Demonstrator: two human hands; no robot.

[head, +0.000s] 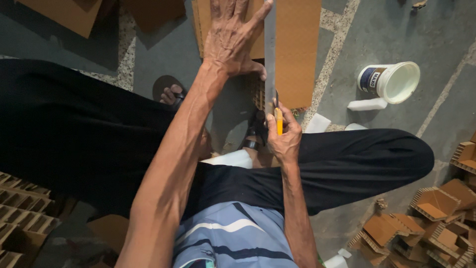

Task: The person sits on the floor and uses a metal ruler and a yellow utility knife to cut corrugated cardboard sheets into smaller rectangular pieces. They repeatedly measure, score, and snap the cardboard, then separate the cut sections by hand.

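At the far left a stack of brown honeycomb cardboard blocks [17,208] lies on the floor. Next, the left hand [232,42] presses flat, fingers spread, on a long grey metal ruler [269,49] laid lengthwise down a flat brown cardboard sheet [297,49], thumb against the ruler's edge. Just below, the right hand [283,136] is clenched around a yellow utility knife [278,120], blade at the ruler's near end at the sheet's lower edge. Further right, a white plastic bucket [391,82] lies tipped on the grey concrete floor [436,30], and cut honeycomb cardboard pieces [426,223] pile at the lower right.
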